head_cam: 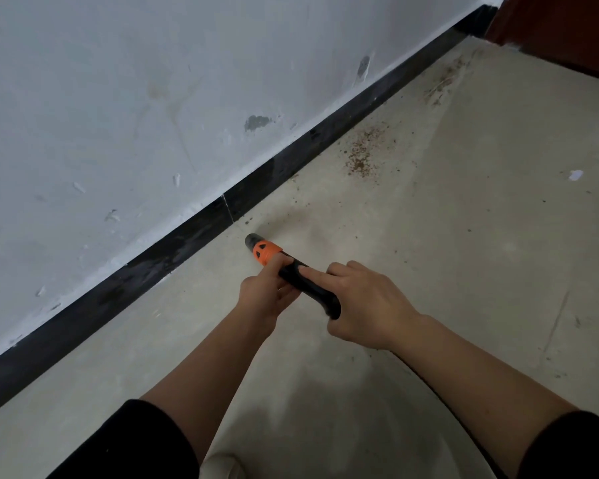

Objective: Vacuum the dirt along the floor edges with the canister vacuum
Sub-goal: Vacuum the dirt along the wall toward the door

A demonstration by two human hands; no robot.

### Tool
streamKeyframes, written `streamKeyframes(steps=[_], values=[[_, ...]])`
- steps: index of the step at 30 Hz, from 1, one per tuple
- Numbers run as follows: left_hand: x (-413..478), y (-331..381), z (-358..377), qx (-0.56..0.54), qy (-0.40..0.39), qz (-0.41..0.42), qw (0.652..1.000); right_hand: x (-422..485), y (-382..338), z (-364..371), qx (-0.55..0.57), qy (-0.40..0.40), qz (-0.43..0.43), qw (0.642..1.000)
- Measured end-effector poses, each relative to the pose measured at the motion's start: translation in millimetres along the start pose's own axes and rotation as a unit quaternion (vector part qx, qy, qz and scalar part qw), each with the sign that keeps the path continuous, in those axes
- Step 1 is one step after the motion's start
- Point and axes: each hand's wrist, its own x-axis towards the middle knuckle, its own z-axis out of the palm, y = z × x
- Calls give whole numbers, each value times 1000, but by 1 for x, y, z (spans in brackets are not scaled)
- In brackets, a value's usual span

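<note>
- Vacuum wand (293,273): a black tube with an orange collar (266,252) near its front end, held in both hands above the floor (464,254), just out from the skirting.
- Left hand (267,293) grips the tube right behind the collar, fingers curled under it and one fingertip lying on the orange.
- Right hand (367,305) wraps the rear end, its index finger laid straight along the top of the tube toward the left hand.
- Long axis: it runs from the right palm forward and leftward past the left hand. The dark tip points at the black skirting board (173,243). Whether the tip touches the floor cannot be told.
- Ahead of the grip, a few dark specks lie on the floor between the tip and the skirting.
- Further ahead and to the right, a patch of brown dirt (360,157) lies beside the skirting. A second, thinner streak (443,81) lies well beyond it, along the same edge.
- Above the skirting rises a white wall (118,98) with chipped paint.
- Far right of the grip, a small white scrap (575,175) lies on the floor.
- At the far end stands a red-brown surface (567,29).
- Behind the grip are bare forearms and black sleeves (146,440).
</note>
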Motion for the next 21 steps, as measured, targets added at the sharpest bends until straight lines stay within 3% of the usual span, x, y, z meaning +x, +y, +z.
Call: streamKeyframes(steps=[14,21], values=[[-1,11,-41,-17,51,8,999,22,-32,11,7,-9,-54,998],[5,18,-38,-27,41,13,999,28,-31,12,6,6,-44,999]])
